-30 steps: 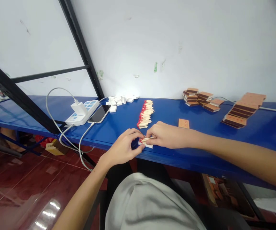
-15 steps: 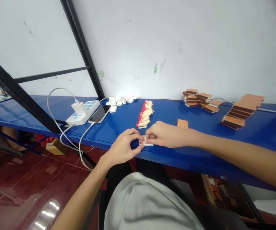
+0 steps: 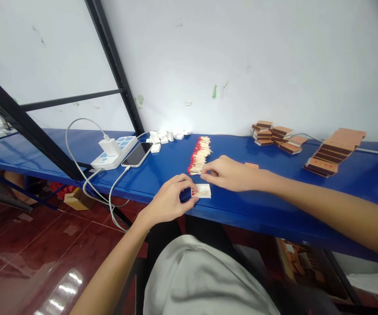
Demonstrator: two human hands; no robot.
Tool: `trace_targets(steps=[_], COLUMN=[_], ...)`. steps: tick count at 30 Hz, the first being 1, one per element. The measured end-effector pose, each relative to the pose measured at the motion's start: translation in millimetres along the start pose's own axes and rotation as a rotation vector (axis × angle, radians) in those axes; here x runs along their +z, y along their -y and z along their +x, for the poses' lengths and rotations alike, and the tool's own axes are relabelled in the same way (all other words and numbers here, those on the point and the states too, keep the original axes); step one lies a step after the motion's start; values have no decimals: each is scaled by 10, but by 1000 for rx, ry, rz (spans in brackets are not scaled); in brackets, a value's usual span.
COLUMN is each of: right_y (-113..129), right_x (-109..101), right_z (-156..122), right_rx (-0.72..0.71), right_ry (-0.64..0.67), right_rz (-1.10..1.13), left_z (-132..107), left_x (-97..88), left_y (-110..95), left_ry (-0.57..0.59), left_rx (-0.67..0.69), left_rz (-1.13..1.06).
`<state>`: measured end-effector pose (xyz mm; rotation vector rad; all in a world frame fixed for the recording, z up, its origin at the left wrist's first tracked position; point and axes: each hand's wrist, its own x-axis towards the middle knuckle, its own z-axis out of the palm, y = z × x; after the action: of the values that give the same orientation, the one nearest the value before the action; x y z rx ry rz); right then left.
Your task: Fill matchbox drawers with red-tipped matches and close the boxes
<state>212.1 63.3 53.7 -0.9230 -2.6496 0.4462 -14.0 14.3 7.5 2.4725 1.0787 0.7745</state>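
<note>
Left hand (image 3: 171,200) pinches the tray (image 3: 202,191) at the bench (image 3: 274,199) edge, mid-frame; a nudge could tip it off. Right hand (image 3: 231,174) at the matches (image 3: 199,155), grip unclear, could scatter them

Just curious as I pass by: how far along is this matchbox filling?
Early, it seems. The left hand steadies one white tray holding some matches; the right hand is at the near end of the match pile. Spare trays wait by the wall. Whether the brown boxes at right are filled cannot be told.
</note>
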Motion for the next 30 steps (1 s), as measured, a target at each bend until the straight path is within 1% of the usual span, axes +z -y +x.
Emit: trace_targets(steps=[3, 5, 7, 9, 15, 20, 23, 25, 28, 30], right_y=[-110, -171, -209, -226, -219, -203, -210, -217, -218, -214], right_x=[140, 255, 353, 411, 416, 411, 419, 421, 417, 412], right_z=[16, 16, 7, -6, -27, -24, -20, -18, -18, -20], right_rx=[22, 55, 53, 54, 113, 102, 108, 118, 118, 102], right_ry=[-44, -102, -157, -185, -198, -162, -152, -146, -139, -142], right_rz=[-2, -6, -25, -40, -98, -107, -106, -119, -126, -115], left_z=[-1, -4, -7, -10, -16, -27, -27, -17, 9, 22], left_x=[-8, -15, -20, -18, 3, -5, -19, -29, -34, -27], left_y=[-7, -13, -18, -16, -5, -30, -5, 46, 138, 178], left_ry=[11, 19, 25, 27, 0, -10, -15, -54, -167, -165], left_rx=[-3, 4, 12, 7, -17, -22, -14, -18, -49, -40], left_rz=[-9, -23, -41, -46, -1, 6, -14, -47, -44, 31])
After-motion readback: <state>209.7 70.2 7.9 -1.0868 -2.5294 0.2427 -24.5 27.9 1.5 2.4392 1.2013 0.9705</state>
